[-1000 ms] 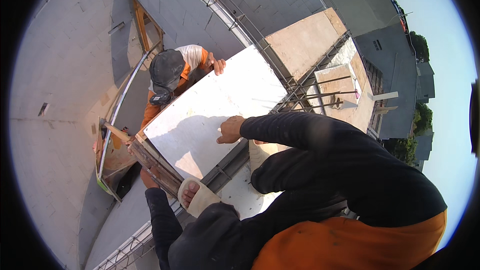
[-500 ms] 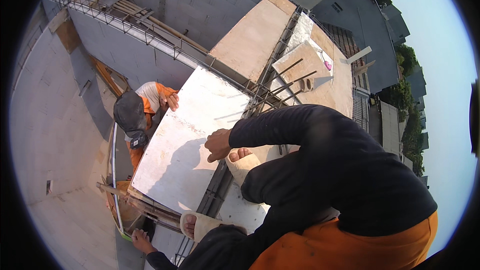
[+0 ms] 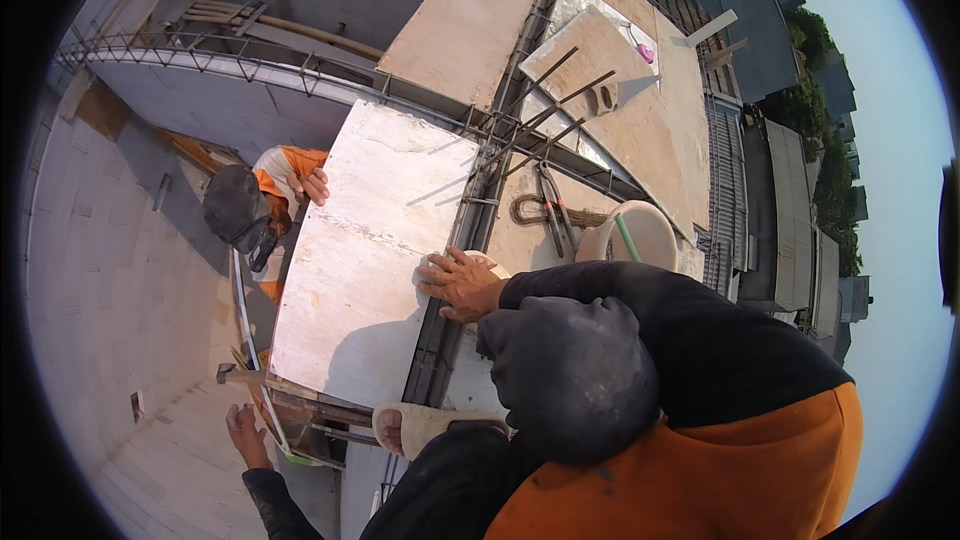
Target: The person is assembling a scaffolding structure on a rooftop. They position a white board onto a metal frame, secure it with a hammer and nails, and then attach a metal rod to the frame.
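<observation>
A white board [image 3: 360, 240] lies over the opening beside a steel-bar beam cage [image 3: 440, 315]. My right hand [image 3: 462, 283] rests on the board's right edge next to the cage, palm down and fingers spread. At the lower left, my left hand [image 3: 246, 437] is raised with its fingers apart and holds nothing. Close to it are a short wooden piece [image 3: 240, 375] with a dark end and a long pale strip [image 3: 250, 325]. Below the board's left side, a co-worker in a dark cap [image 3: 235, 208] has a hand [image 3: 312, 186] on the board's edge.
Red-handled pincers [image 3: 553, 208] lie on a bundle of wire [image 3: 592, 217] near a pale bucket [image 3: 655, 232]. Steel rods [image 3: 545, 118] stick up beside the cage. A handsaw [image 3: 606, 98] lies farther back. Deep block-walled spaces [image 3: 130, 270] drop away at left.
My left hand has come up off the strip's green end and opened. My right hand has opened out flat onto the board's edge. The co-worker's hand stays at the board's edge.
</observation>
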